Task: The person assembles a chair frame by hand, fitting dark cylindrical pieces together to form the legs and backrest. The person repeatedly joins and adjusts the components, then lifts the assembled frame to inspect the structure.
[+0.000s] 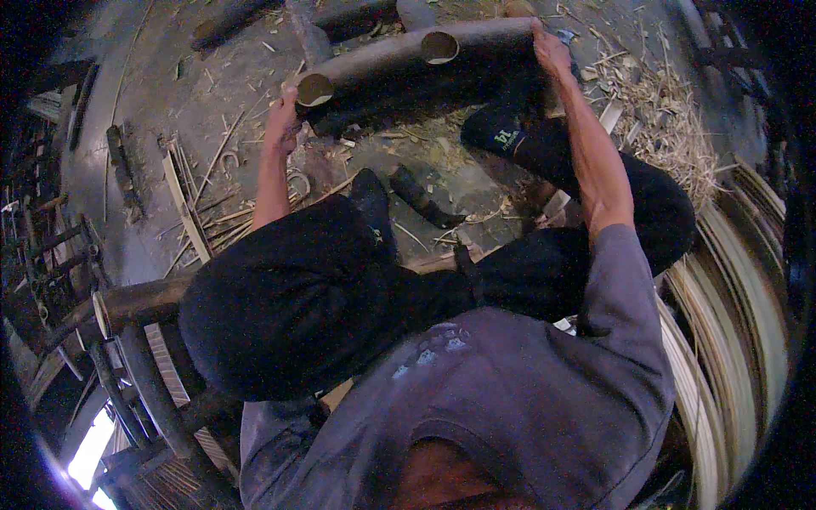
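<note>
A thick brown pole (374, 61) lies crosswise in front of my feet, its upper side bending in the fisheye picture. Two round, pale-lipped openings (440, 48) show along it, one near its left end. Closed around that left end is my left hand (283, 121), its thumb side beside the opening. My right hand (552, 53) grips the far right end, the arm stretched out. Parts of the fingers on both hands are hidden behind the pole. Its underside is lost in dark shadow.
Pale shavings (667, 127) are heaped at the right, above long bent strips (722, 314). Split sticks (189, 200) and a short dark curved piece (421, 195) lie on the floor. A pole framework (136, 374) stands at my left. More thick poles (348, 19) lie beyond.
</note>
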`<state>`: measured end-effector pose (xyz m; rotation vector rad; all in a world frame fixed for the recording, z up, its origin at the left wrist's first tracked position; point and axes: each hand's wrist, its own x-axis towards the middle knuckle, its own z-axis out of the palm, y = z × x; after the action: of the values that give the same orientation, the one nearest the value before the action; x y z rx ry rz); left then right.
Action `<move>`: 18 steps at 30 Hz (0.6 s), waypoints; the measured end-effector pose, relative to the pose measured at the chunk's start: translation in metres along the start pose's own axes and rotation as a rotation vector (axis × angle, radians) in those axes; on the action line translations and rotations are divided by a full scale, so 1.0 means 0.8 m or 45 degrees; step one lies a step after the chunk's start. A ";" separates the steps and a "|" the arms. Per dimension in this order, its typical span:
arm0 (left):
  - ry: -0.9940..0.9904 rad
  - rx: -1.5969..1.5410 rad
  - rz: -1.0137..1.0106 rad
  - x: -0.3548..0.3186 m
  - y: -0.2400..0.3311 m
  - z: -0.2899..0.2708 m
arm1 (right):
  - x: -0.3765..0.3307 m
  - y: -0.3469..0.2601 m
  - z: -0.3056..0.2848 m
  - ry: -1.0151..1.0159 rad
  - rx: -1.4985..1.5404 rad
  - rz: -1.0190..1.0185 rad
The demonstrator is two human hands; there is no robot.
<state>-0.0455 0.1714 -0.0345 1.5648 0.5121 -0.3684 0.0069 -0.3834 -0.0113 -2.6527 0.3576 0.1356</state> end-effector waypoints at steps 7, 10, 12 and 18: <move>-0.049 0.278 -0.068 -0.031 0.032 0.032 | 0.017 0.053 0.037 0.295 0.089 -0.018; -0.004 -0.058 0.037 0.000 -0.014 0.013 | 0.020 0.044 0.044 0.275 0.099 -0.033; -0.004 -0.060 0.011 0.004 -0.020 0.000 | 0.012 0.017 0.039 0.208 0.114 0.000; -0.250 0.179 0.277 0.027 -0.016 0.007 | 0.061 0.109 0.074 0.349 -0.102 -0.183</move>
<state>-0.0335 0.1678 -0.0573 1.6800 0.1645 -0.3929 0.0276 -0.4426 -0.1092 -2.7695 0.2513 -0.2668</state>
